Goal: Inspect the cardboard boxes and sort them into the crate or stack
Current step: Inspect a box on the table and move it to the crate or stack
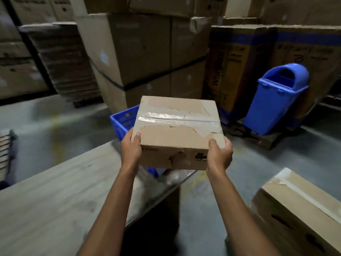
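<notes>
**A:** Where is the cardboard box (177,130) right now?

**B:** Up in the air, over the far corner of the bench (55,191). The blue crate (125,119) sits just behind and below it.

**A:** And the grip?

**B:** The left hand (131,150) clasps the near left corner and the right hand (219,154) the near right one. Each thumb lies over the top edge, and the other fingers curl round the box, mostly out of sight.

**A:** How would you do the inspection well?

**B:** I'd turn it slowly and support it from below instead of squeezing. The front face has a torn patch that would probably give under pressure. The tape on top is wrinkled and the paper beside it is ripped, so I'd check that the seam holds before choosing crate or stack.

**A:** What can't you make out?

**B:** The underside and the far faces are hidden. The box covers most of the crate, so I can't tell what's inside it. The right hand cuts off the printed mark on the front. Another taped box (295,209) at lower right runs out of frame, and I can't tell whether it belongs to the stack.
</notes>
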Demonstrator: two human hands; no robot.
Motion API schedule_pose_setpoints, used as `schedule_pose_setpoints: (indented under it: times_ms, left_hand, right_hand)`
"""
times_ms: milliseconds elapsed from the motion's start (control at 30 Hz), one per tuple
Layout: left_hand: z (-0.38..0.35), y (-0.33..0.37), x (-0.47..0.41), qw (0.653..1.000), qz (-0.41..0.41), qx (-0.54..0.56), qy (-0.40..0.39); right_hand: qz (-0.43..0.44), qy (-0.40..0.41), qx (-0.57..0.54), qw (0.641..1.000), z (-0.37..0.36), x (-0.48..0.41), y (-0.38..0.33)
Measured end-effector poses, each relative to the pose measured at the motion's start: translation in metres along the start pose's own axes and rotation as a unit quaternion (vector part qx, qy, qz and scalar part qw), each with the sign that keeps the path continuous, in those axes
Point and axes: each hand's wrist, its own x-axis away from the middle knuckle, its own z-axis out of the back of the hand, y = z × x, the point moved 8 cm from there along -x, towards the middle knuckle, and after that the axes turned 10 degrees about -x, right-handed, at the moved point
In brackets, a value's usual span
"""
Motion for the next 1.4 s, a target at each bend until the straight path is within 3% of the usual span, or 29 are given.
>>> schedule_pose_setpoints:
  times_ms: [267, 400, 567, 700, 1167, 1300, 1400]
  left_hand:
    - [0.213, -0.087, 0.003, 0.983, 0.055, -0.069, 0.159]
    - [0.287, -0.144, 0.012, 0.968, 0.104, -0.111, 0.2]
    - [0.335, -0.221, 0.019, 0.96, 0.162, -0.101, 0.205]
    - [0.346, -0.262, 0.017, 0.957, 0.192, -0.104, 0.191]
    - [0.373, -0.321, -0.001, 0.934, 0.249, -0.159, 0.199]
    - [0.39, -0.331, -0.002, 0.924, 0.264, -0.181, 0.209]
    - [0.395, -0.333, -0.002, 0.915, 0.239, -0.273, 0.179]
  right_hand:
    - [-0.028, -0.211, 0.019, 0.977, -0.145, 0.141, 0.052]
    - [-0.054, -0.365, 0.065, 0.927, -0.204, 0.2, 0.097]
    - [-0.076, -0.492, 0.122, 0.859, -0.247, 0.242, 0.164]
    - [-0.096, -0.524, 0.163, 0.831, -0.272, 0.25, 0.221]
    - [-0.062, -0.588, 0.219, 0.776, -0.348, 0.274, 0.272]
    - [-0.058, -0.579, 0.231, 0.78, -0.351, 0.289, 0.282]
    - [-0.031, -0.545, 0.267, 0.794, -0.35, 0.3, 0.283]
